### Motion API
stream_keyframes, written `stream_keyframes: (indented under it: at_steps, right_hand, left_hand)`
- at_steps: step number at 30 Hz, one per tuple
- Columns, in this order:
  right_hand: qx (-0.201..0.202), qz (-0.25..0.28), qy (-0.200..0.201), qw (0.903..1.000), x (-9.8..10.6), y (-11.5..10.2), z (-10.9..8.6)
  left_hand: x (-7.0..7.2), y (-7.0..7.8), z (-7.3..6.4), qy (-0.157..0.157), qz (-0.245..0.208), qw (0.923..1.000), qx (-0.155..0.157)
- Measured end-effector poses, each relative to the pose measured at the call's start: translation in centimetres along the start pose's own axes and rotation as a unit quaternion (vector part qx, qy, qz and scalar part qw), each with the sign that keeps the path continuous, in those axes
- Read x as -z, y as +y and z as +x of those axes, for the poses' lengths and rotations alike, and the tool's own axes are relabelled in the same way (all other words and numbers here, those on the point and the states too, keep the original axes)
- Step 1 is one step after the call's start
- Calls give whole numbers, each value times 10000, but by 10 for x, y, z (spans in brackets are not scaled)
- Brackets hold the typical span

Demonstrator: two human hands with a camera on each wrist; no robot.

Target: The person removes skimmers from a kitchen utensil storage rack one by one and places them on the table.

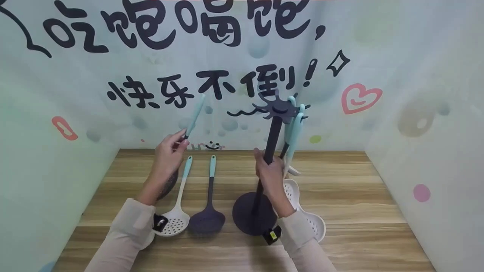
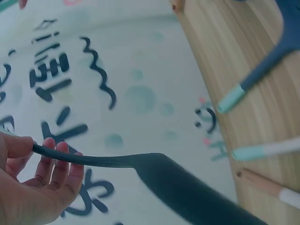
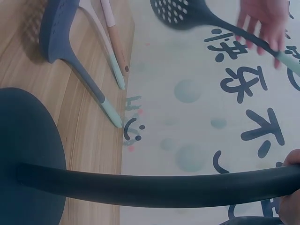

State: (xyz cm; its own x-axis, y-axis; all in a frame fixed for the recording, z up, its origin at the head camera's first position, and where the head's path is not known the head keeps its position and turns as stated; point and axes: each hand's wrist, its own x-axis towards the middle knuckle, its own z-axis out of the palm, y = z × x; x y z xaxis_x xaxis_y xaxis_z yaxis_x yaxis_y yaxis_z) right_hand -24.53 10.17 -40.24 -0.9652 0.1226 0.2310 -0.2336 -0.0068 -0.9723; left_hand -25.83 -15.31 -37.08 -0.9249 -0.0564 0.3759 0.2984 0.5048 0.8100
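Note:
My left hand point(image 1: 169, 153) pinches a dark slotted skimmer point(image 3: 180, 11) by its stem, just below the mint handle. The skimmer's perforated head hangs down, partly behind my left forearm in the head view. My right hand point(image 1: 269, 170) grips the pole of a dark utensil stand point(image 1: 273, 139), which has a round base and a hooked top. Several mint-handled utensils point(image 1: 297, 132) hang from the hooks on its right side. Below them, white perforated heads point(image 1: 315, 226) show partly behind my right wrist. Whether the base touches the table is unclear.
A white slotted skimmer point(image 1: 176, 223) and a dark mint-handled utensil point(image 1: 207, 221) lie on the wooden table point(image 1: 351, 189), left of the stand. A utensil with a wood-toned handle point(image 3: 119, 54) lies beyond them. A printed cloth backdrop point(image 1: 234, 124) stands behind the table.

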Motion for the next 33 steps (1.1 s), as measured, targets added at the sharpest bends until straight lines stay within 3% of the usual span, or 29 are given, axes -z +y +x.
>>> stream_keyframes:
  at_steps: [8, 17, 21, 24, 28, 33]
  right_hand:
    - [-9, -36, -48, 10000, 0, -1, -1]
    - [-62, -26, -50, 10000, 1, 0, 0]
    - [-33, -69, -67, 9999, 1, 1, 0]
    - [-10, -18, -81, 10000, 1, 0, 0]
    - [27, 47, -70, 10000, 1, 0, 0]
    - [52, 24, -80, 10000, 1, 0, -1]
  left_hand:
    - [45, -49, -7, 535, 369, 9954, 704]
    - [75, -103, -22, 935, 758, 9796, 1607]
    - [80, -122, -29, 1047, 749, 9717, 1979]
    - [80, -132, -33, 933, 862, 9686, 2138]
    - [77, -141, -38, 679, 948, 9692, 2171]
    - [74, -149, -43, 650, 1135, 9675, 2163]
